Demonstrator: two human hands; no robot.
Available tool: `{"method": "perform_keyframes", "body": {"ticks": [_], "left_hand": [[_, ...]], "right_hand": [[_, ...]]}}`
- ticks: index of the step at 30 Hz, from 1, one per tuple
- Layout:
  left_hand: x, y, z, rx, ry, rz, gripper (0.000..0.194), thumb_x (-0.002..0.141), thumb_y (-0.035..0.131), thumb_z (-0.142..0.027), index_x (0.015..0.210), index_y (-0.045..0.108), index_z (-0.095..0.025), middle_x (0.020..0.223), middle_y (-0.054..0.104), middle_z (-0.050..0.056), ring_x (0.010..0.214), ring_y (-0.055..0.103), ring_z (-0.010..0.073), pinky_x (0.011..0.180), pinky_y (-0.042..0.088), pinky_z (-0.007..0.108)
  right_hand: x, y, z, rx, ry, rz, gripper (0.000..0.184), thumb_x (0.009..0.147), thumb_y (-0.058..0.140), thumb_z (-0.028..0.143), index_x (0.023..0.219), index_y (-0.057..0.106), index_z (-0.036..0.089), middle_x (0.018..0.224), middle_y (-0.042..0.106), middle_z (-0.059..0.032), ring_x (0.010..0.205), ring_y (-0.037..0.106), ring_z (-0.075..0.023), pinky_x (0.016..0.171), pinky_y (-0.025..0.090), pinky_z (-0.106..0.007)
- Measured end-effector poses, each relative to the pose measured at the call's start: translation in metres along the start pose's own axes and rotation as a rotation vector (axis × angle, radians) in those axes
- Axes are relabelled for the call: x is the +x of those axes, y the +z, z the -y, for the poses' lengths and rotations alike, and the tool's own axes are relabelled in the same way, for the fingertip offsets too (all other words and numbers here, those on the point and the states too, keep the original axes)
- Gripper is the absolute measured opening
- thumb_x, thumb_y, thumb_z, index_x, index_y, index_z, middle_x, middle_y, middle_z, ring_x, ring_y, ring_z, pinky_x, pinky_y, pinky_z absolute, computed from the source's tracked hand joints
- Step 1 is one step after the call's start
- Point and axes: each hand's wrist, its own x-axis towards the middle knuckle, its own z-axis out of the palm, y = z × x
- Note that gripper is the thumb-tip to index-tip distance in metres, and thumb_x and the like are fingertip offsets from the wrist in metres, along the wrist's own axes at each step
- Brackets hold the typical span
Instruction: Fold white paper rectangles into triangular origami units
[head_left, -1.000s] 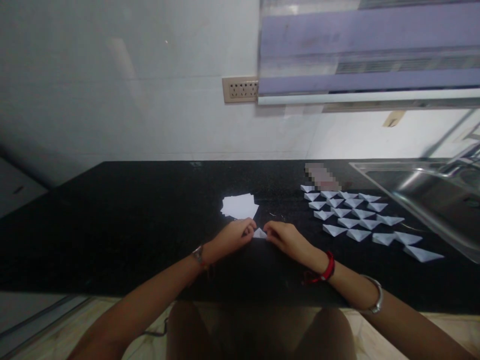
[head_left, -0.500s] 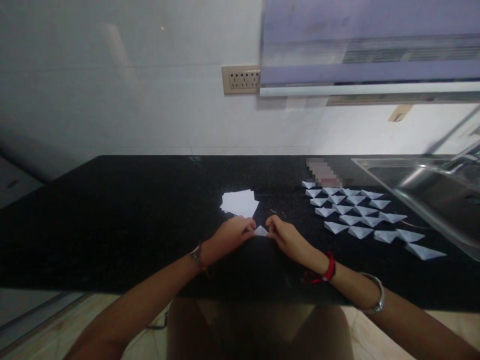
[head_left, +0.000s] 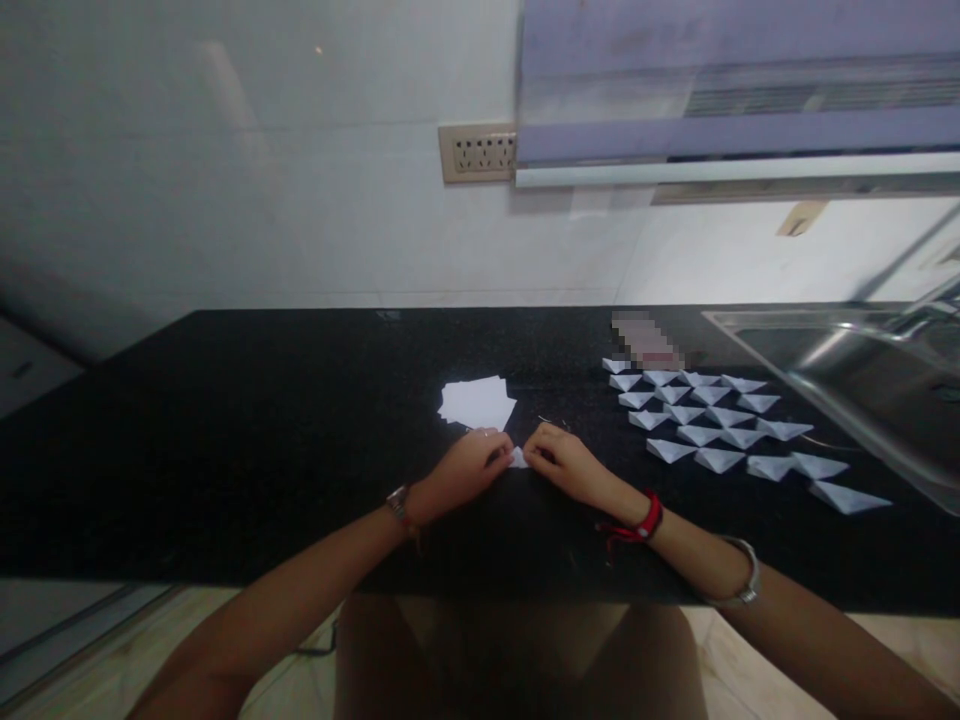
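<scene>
The left hand (head_left: 474,468) is pinching one side of a small folded paper (head_left: 518,458), and the right hand (head_left: 564,460) is closing its grip on the other side, fingertips touching it. The folded paper is lying on the black bench (head_left: 300,440) between them (only its pale middle is showing). A stack of white sheets (head_left: 477,402) is resting just beyond the left hand. Rows of folded pieces (head_left: 720,459) are spreading across the bench to the right, beside the metal sink (head_left: 885,375).
</scene>
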Motion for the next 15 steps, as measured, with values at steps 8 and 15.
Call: {"method": "perform_keyframes", "body": {"ticks": [8, 15], "left_hand": [[0.001, 0.003, -0.001, -0.036, -0.075, -0.048, 0.012, 0.080, 0.043, -0.022, 0.074, 0.051, -0.015, 0.072, 0.053, 0.001, 0.070, 0.047, 0.0133, 0.064, 0.036, 0.025], [-0.001, 0.010, 0.003, 0.122, 0.007, -0.057, 0.010, 0.078, 0.046, -0.020, 0.086, 0.052, -0.016, 0.084, 0.053, 0.003, 0.080, 0.046, 0.0154, 0.071, 0.038, 0.028]], "right_hand": [[0.000, 0.000, 0.001, 0.066, 0.093, 0.030, 0.011, 0.076, 0.048, 0.016, 0.077, 0.059, 0.013, 0.073, 0.059, -0.0038, 0.066, 0.052, -0.0112, 0.062, 0.037, -0.022], [0.012, -0.001, -0.002, 0.013, 0.234, 0.062, 0.009, 0.072, 0.053, 0.019, 0.067, 0.059, 0.014, 0.058, 0.057, 0.0001, 0.053, 0.049, -0.0089, 0.050, 0.032, -0.019]]}}
